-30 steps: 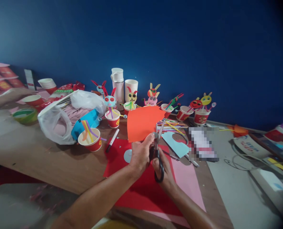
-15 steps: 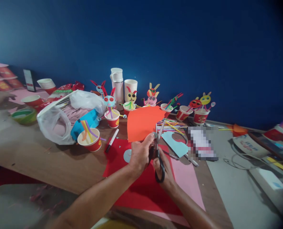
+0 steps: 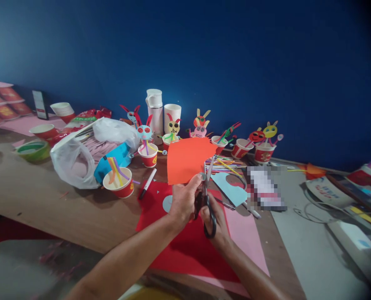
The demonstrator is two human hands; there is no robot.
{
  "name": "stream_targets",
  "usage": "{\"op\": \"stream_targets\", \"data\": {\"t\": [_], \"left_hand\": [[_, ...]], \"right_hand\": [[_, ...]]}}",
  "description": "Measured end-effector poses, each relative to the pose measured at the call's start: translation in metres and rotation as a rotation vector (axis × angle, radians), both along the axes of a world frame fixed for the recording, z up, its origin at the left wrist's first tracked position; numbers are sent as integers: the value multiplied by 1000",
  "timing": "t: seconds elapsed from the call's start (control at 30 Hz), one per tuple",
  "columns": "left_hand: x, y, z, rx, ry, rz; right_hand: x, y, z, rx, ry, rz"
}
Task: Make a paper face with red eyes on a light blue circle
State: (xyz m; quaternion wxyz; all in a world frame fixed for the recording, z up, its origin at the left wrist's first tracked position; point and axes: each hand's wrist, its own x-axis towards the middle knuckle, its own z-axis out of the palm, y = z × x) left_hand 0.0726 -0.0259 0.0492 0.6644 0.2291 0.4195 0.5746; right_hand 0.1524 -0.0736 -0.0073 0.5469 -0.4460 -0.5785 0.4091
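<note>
An orange sheet of paper (image 3: 187, 160) is pinched at its lower edge by my left hand (image 3: 185, 200). My right hand (image 3: 218, 223) grips black-handled scissors (image 3: 210, 216), fingers in the loops. The scissor blades point up along the paper's right edge, which looks ragged. Below both hands lies a red sheet (image 3: 188, 250) over a pink sheet (image 3: 249, 237). A light-blue paper disc (image 3: 167, 203) rests on the red sheet, partly behind my left wrist. A marker (image 3: 148, 183) lies at that sheet's upper left corner.
Paper cups with bunny-faced figures (image 3: 148, 154) line the back. A cup with pipe cleaners (image 3: 119, 189) and a plastic bag (image 3: 71, 166) stand left. Pipe cleaners (image 3: 225, 164), a light-blue offcut (image 3: 229, 189) and a pixelated phone-like object (image 3: 266, 187) lie right. A white flask (image 3: 155, 110) stands behind.
The view has shifted very slightly. My hands, the scissors and the orange paper keep almost the same position. At the far left, another person's hand has moved mostly out of view.
</note>
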Motion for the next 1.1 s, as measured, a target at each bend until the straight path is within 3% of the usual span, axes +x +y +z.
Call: {"op": "stream_targets", "data": {"t": [0.1, 0.6, 0.8, 1.1], "left_hand": [[-2, 1, -3, 120, 78, 7], [-5, 7, -10, 186, 69, -19], [-9, 10, -17, 287, 120, -65], [-18, 19, -9, 207, 54, -159]], "right_hand": [[1, 0, 0, -5, 42, 36], [4, 0, -2, -60, 158, 91], [5, -1, 0, -65, 139, 96], [11, 1, 4, -91, 79, 103]]}}
